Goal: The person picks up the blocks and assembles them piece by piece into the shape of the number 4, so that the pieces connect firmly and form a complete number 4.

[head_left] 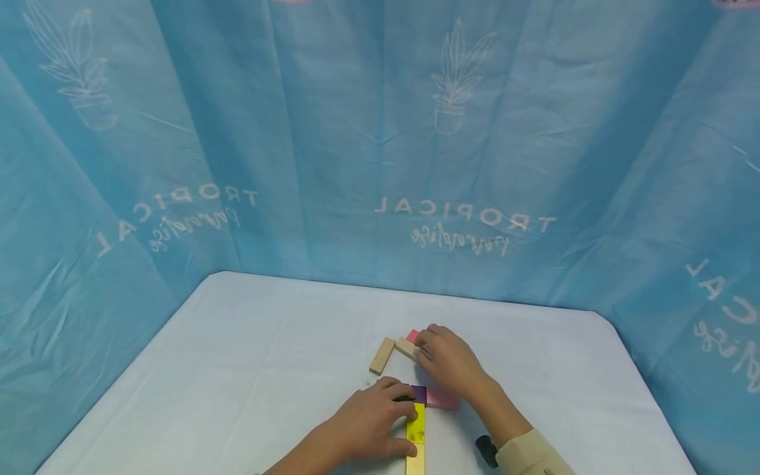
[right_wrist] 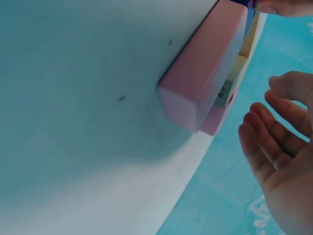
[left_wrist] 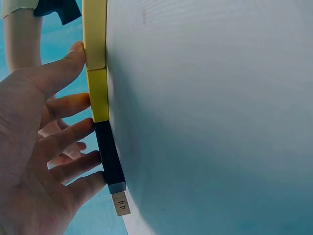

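Observation:
My left hand (head_left: 374, 419) lies along the left side of a row of blocks, fingers spread. Its fingertips touch the row in the left wrist view: a pale wooden block (left_wrist: 95, 34), a yellow block (left_wrist: 99, 95) and a dark purple block (left_wrist: 110, 152). A pink block (head_left: 442, 398) extends right from the purple one. My right hand (head_left: 451, 359) hovers at the far blocks, its fingers loosely bent and holding nothing in the right wrist view. Beside its fingertips are a light wooden block (head_left: 406, 348) and a second pink block (head_left: 412, 336), both partly hidden by the hand in the head view.
Another wooden block (head_left: 382, 356) lies at a slant left of the right hand; its end reads 44 in the left wrist view. A black device (head_left: 486, 451) sits by the right sleeve. A white cloth (head_left: 267, 343) covers the table; blue printed curtains (head_left: 332, 132) surround it.

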The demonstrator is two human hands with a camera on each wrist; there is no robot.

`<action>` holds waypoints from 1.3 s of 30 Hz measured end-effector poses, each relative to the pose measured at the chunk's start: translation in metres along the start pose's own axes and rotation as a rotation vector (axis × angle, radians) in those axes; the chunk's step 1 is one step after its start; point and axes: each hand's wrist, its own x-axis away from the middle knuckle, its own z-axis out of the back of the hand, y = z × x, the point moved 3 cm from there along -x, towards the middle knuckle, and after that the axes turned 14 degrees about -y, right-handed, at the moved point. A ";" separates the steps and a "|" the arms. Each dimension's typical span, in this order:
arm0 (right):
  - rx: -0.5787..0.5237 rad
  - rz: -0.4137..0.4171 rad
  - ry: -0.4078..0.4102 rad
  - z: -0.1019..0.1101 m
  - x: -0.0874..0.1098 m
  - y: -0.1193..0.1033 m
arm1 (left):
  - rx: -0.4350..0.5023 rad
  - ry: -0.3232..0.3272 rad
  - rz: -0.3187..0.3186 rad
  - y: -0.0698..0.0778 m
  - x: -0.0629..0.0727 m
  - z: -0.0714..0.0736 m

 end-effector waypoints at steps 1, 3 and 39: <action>-0.002 0.013 0.004 0.000 -0.002 -0.002 | -0.003 0.004 -0.003 0.000 0.000 0.001; 0.023 0.032 0.003 0.000 -0.007 -0.004 | -0.010 0.014 -0.008 -0.001 0.000 0.002; 0.012 -0.117 -0.140 -0.017 -0.027 -0.011 | 0.016 -0.020 0.004 -0.002 -0.002 -0.001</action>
